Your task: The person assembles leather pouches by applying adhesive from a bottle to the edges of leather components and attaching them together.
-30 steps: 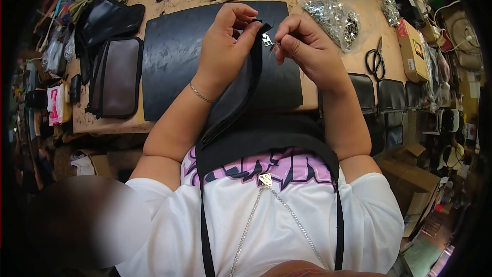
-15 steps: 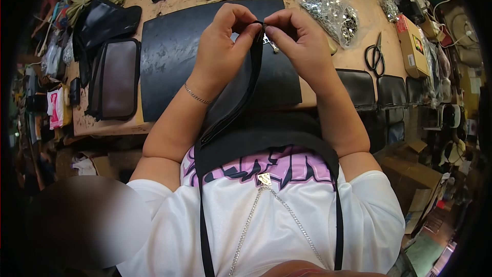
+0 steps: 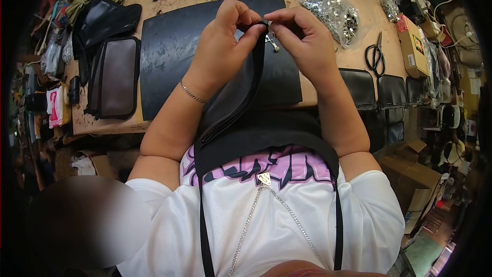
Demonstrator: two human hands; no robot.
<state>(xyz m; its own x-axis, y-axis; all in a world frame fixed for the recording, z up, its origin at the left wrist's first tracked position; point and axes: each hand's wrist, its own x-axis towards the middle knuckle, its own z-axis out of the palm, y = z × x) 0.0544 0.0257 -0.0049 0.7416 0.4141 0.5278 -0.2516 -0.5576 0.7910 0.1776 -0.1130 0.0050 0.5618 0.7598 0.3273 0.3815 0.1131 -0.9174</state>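
My left hand [image 3: 230,46] is closed in a pinch on the top end of a black zippered pouch [image 3: 233,100]. The pouch hangs down towards my apron, its long dark edge curving below the fingers. Right beside that end, my right hand [image 3: 302,41] pinches a small silvery metal piece between thumb and forefinger; its exact shape is mostly hidden. Below the fingertips, a few small metal zipper pulls [image 3: 274,45] lie on the black cutting mat [image 3: 171,61].
A clear bag of silvery metal parts [image 3: 333,15] lies beyond my right hand, with black scissors [image 3: 376,59] further right. Brown and black pouches [image 3: 118,79] are stacked at left; more black pouches [image 3: 359,87] line the right front edge. A cardboard box [image 3: 412,46] stands far right.
My right fingertips have drawn slightly away from the pouch end, so a small gap shows. The left hand has shifted slightly up, still gripping the pouch.
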